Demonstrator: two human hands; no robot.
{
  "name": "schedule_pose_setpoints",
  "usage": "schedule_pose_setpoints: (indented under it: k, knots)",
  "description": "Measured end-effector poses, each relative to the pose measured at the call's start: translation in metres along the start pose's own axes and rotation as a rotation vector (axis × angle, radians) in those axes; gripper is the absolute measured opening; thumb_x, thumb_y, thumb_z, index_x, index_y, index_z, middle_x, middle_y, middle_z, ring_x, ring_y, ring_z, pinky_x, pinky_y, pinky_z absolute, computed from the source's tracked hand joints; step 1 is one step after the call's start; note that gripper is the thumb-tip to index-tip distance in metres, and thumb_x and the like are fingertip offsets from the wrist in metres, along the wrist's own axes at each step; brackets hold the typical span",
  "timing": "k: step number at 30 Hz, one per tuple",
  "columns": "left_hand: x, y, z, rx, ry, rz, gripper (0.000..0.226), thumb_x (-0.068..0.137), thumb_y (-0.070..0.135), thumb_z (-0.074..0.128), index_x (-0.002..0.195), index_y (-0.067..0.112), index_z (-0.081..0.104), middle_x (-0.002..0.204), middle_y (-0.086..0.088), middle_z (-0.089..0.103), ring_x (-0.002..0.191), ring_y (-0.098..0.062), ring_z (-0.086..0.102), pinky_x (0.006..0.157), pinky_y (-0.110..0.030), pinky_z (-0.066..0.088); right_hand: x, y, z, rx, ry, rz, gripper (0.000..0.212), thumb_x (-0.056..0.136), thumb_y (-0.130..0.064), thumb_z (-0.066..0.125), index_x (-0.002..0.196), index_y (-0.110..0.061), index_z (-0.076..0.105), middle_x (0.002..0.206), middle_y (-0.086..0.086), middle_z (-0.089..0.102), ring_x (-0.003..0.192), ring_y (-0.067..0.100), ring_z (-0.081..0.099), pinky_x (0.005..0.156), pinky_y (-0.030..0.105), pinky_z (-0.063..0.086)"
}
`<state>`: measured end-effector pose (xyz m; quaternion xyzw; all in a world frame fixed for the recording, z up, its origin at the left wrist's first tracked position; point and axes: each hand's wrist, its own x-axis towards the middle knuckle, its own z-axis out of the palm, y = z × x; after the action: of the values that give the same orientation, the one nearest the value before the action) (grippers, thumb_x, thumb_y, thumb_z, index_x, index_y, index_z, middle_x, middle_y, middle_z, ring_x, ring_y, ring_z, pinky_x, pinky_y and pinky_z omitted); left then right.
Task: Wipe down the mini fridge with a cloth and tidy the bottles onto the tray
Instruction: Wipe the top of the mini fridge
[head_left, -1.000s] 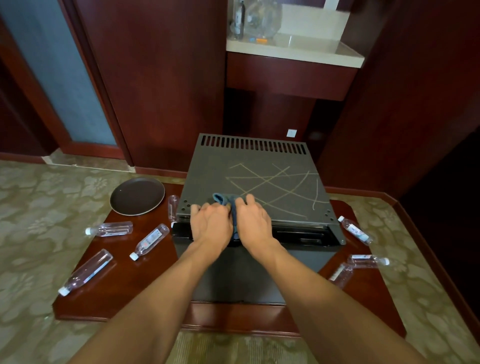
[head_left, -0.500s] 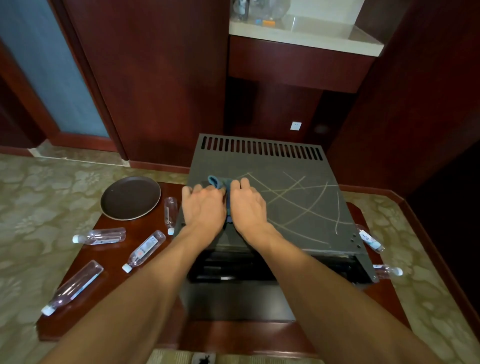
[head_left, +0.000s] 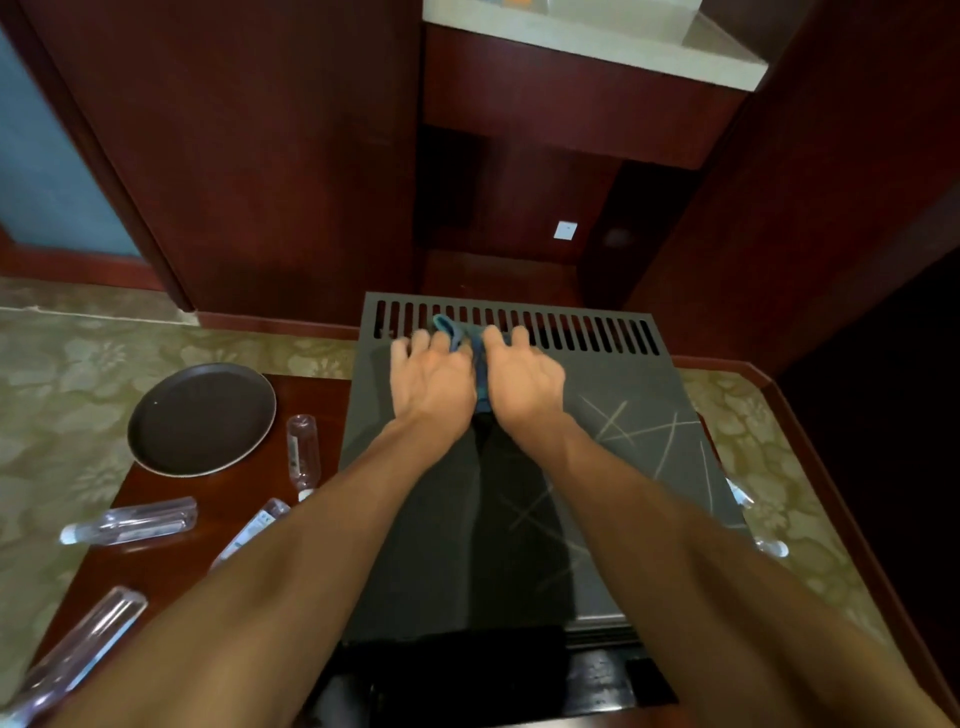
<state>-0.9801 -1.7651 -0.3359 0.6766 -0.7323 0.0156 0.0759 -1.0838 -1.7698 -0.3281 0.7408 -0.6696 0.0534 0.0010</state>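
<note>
Head view, wooden platform (head_left: 156, 483), patterned carpet (head_left: 62, 395)

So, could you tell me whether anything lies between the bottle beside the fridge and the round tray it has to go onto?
Nothing visible does. The bottle lies on the wooden table just right of the round tray, with only bare tabletop between them. Both hands press the blue cloth on the fridge top.

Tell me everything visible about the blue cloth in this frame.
The blue cloth is small, soft-looking and bunched, mostly hidden. It lies on the grey mini fridge top, at the slotted vent along the far edge. The left hand and right hand press on it side by side; a strip shows between them and a fold beyond the fingers.
</note>
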Motion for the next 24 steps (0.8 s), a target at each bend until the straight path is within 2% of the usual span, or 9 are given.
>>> schedule_pose_setpoints:
  k: [9, 24]
  knots:
    - [-0.020, 0.007, -0.004, -0.027, 0.009, -0.002, 0.034, 0.098, 0.032, 0.043, 0.128, 0.027, 0.057, 0.127, -0.004, 0.056, 0.119, -0.027, 0.043, 0.101, -0.041, 0.026, -0.017, 0.008, -0.003, 0.098, 0.013, 0.029, 0.025, 0.091, -0.015, 0.053, 0.114, -0.015, 0.045, 0.112, 0.011, 0.050, 0.099, 0.033, 0.057, 0.070, 0.034, 0.031]
    - [-0.174, 0.047, -0.023, -0.047, 0.067, -0.025, 0.032, 0.099, 0.037, 0.038, 0.119, 0.031, 0.063, 0.115, -0.001, 0.061, 0.110, -0.025, 0.048, 0.094, -0.039, 0.028, -0.173, 0.022, -0.015, 0.088, 0.072, -0.030, 0.014, 0.097, -0.017, 0.045, 0.110, -0.014, 0.046, 0.112, 0.012, 0.052, 0.096, 0.035, 0.059, 0.067, 0.036, 0.031]
